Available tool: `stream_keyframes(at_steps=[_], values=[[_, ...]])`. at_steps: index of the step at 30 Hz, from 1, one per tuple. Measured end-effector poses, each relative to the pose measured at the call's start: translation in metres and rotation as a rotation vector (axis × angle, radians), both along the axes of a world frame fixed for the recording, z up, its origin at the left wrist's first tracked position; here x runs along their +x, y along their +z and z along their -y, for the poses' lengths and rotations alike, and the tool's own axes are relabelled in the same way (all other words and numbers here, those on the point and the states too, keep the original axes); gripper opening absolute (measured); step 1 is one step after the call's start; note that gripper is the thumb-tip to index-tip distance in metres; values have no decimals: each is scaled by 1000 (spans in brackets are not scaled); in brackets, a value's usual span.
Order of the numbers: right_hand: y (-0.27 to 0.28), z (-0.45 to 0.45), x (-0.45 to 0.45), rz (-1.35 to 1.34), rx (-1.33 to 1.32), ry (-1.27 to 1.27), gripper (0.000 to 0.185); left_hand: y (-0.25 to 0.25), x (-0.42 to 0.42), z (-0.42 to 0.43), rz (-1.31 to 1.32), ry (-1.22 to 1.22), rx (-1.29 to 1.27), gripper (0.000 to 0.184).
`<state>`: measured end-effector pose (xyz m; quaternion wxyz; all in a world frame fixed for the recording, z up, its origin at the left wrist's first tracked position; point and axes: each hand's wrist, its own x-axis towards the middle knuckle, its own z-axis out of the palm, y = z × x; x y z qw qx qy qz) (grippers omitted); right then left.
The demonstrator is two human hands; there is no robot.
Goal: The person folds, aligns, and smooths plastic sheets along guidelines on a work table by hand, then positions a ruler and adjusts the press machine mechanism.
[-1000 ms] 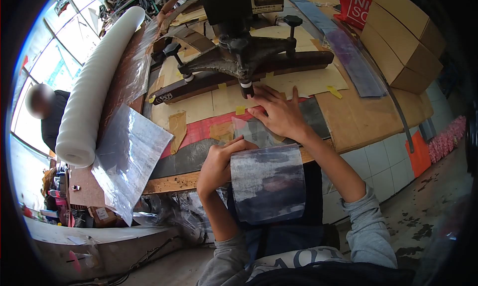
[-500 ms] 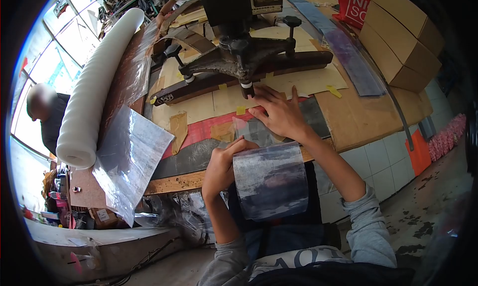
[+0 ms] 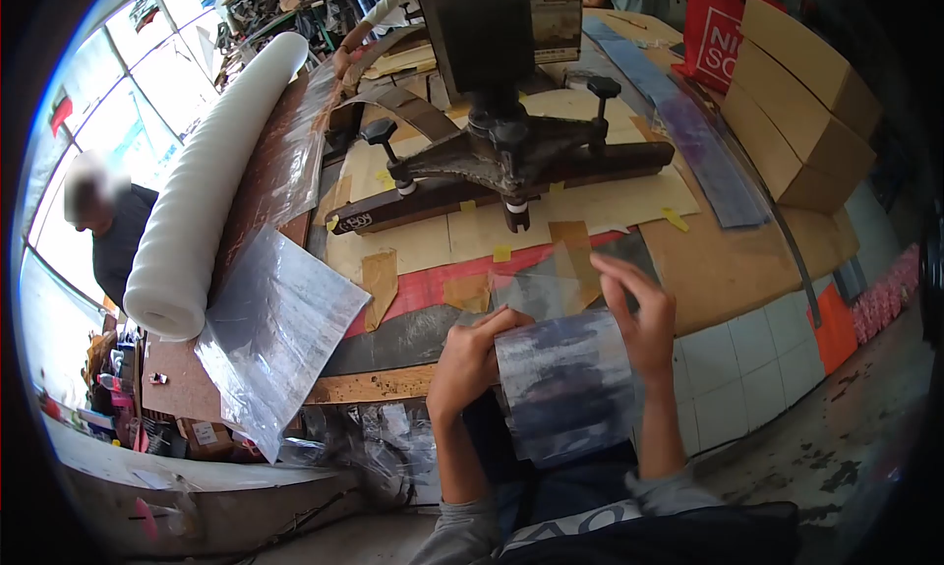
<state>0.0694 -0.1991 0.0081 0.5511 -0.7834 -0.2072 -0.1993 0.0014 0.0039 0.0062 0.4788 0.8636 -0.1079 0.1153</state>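
Note:
A curled sheet of clear plastic film hangs over my lap, just in front of the workbench edge. My left hand is closed on its upper left edge. By the sheet's right edge is my right hand, raised with thumb and forefinger apart and nothing visible between them. Beyond both hands stands a black press head with a dark curved bar across its underside. Below the bar lie a pale board with yellow tape pieces and a red strip.
A white foam roll lies along the left side, with a loose clear plastic sheet beside it. Cardboard boxes and a red bag stand at the right. One person is at far left; others work behind the press.
My right hand has come back from under the press bar to the right edge of the film sheet. My left hand keeps its hold. The view has shifted slightly.

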Motion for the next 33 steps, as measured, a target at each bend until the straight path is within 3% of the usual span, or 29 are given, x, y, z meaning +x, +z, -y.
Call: stream_keyframes(at_steps=[9, 33], values=[[-40, -3, -9, 316, -197, -222, 10, -3, 0, 2, 105, -20, 51, 24], [-37, -5, -10, 347, -214, -224, 10, -6, -2, 1, 132, -59, 89, 22]])
